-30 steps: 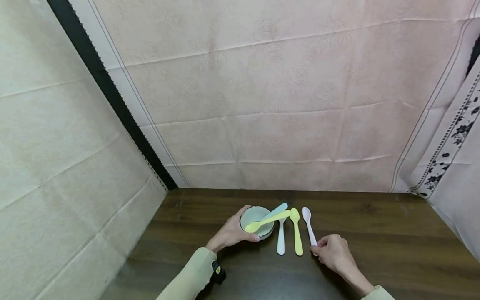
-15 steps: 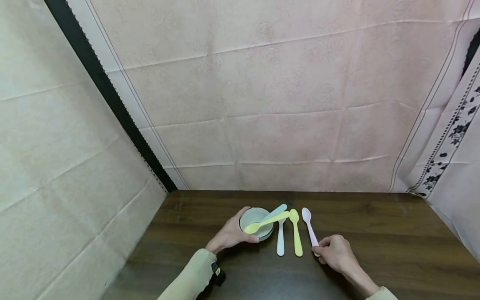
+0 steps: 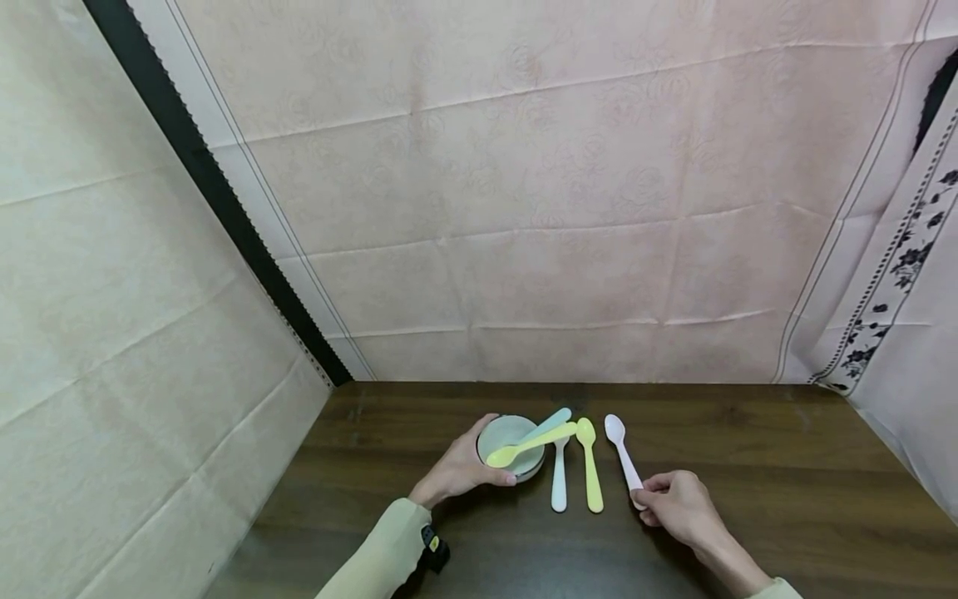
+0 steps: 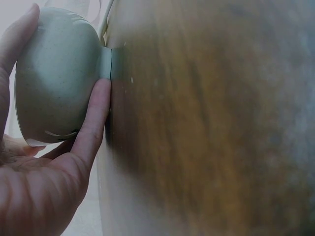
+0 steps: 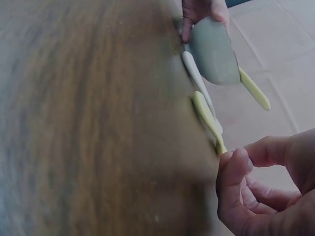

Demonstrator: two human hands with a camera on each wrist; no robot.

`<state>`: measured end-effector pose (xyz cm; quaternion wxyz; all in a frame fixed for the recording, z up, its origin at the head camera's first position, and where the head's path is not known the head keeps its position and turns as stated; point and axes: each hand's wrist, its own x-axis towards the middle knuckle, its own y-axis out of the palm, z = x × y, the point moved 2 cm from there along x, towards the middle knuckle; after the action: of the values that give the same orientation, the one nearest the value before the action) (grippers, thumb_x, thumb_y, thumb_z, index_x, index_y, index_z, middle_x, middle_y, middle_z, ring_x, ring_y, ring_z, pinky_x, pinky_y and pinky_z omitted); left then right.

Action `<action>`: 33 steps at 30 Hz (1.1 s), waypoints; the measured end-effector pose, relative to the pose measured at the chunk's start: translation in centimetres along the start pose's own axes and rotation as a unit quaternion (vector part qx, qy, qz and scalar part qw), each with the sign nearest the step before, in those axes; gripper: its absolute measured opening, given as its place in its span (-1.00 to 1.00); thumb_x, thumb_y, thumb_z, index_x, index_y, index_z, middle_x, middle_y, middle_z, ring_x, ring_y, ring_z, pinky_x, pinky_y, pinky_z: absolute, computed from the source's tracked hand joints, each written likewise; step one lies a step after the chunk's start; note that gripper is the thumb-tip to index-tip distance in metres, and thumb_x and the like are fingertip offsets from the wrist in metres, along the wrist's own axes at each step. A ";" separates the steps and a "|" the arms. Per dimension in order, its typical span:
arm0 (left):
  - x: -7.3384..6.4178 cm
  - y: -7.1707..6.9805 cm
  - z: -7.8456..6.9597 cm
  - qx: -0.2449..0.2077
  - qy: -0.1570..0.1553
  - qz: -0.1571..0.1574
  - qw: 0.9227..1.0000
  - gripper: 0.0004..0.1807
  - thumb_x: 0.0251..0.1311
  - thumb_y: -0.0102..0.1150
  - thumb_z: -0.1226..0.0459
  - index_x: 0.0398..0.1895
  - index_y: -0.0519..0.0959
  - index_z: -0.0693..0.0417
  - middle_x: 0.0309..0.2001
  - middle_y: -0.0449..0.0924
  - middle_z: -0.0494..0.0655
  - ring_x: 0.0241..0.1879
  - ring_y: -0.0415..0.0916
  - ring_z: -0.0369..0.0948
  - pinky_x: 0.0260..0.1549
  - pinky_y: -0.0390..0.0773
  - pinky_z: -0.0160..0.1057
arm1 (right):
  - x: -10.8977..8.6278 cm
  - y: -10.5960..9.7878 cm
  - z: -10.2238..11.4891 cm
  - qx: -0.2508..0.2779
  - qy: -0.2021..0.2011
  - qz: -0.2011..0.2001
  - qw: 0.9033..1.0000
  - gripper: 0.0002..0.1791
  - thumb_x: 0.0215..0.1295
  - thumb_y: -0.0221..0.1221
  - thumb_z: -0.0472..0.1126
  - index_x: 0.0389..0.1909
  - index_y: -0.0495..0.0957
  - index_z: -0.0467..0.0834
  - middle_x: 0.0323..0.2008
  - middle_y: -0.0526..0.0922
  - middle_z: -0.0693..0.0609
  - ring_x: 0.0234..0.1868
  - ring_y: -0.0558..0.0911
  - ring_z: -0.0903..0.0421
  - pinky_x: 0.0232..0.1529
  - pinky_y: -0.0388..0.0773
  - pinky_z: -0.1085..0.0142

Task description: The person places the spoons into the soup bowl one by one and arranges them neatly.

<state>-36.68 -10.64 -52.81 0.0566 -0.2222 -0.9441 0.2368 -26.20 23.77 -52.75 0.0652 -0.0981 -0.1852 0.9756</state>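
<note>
- Left hand (image 3: 462, 464): curled round the left side of a pale green bowl (image 3: 497, 431); thumb on the near side. In the left wrist view, one finger lies along the underside, its tip at the bowl's foot.
- Bowl: upright on the worktop (image 3: 756, 466), foot meeting the surface.
- Bowl contents: yellow spoon (image 3: 533, 443), scoop end inside, handle out over the right rim; blue spoon (image 3: 555, 419), handle also past that rim, partly covered by the yellow one.
- Right hand (image 3: 683, 507): thumb and fingertips pinch the near end of a pale lilac spoon (image 3: 623, 450). Scoop end points away from the person, shaft slanting. Cannot tell whether any of it is raised off the worktop. In the right wrist view the pinched handle cannot be made out.
- Between bowl and lilac spoon: pale blue spoon (image 3: 560, 482), just beside the bowl, its far end partly hidden beneath the jutting yellow handle; then yellow-green spoon (image 3: 591, 470), lying lengthwise, scoop end farthest from the person.
- Surroundings: light patterned cloth (image 3: 539, 208) behind the worktop; dark strip (image 3: 224, 200) at left; floral border (image 3: 909, 262) at right.
</note>
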 end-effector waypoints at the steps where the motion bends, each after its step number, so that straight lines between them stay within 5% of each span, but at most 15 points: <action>1: 0.0 0.0 0.0 0.000 0.000 0.000 1.000 0.16 -0.05 0.79 0.12 0.64 0.29 -0.20 0.39 0.58 -0.10 0.31 0.50 -0.08 0.38 0.43 0.10 | 0.0 -0.1 0.0 0.005 0.000 0.001 1.000 -0.89 0.38 0.33 -0.42 -0.24 0.71 -0.46 -0.50 0.73 -0.01 -0.51 0.68 0.19 -0.46 0.65 0.38; 15: -0.1 0.0 -0.3 -0.012 0.000 -0.001 1.000 0.16 -0.01 0.77 0.16 0.67 0.27 -0.20 0.43 0.56 -0.05 0.35 0.49 -0.03 0.41 0.41 0.16 | -0.2 -1.5 0.9 0.048 -0.017 0.027 0.998 -0.76 0.49 0.23 -0.43 -0.04 0.62 -0.60 -0.42 0.74 0.00 -0.46 0.66 0.24 -0.40 0.67 0.41; 33: -0.2 0.0 -0.1 -0.001 -0.003 0.000 1.000 0.19 -0.02 0.78 0.12 0.69 0.25 -0.14 0.43 0.55 -0.06 0.33 0.49 -0.05 0.39 0.42 0.14 | -0.5 -2.1 1.8 0.047 -0.011 0.015 0.999 -0.70 0.52 0.24 -0.37 0.06 0.63 -0.56 -0.42 0.74 0.02 -0.48 0.64 0.24 -0.40 0.64 0.40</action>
<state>-36.51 -10.64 -52.69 0.0532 -0.2211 -0.9447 0.2364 -25.87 24.97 -50.27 0.0531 -0.0870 -0.1383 0.9851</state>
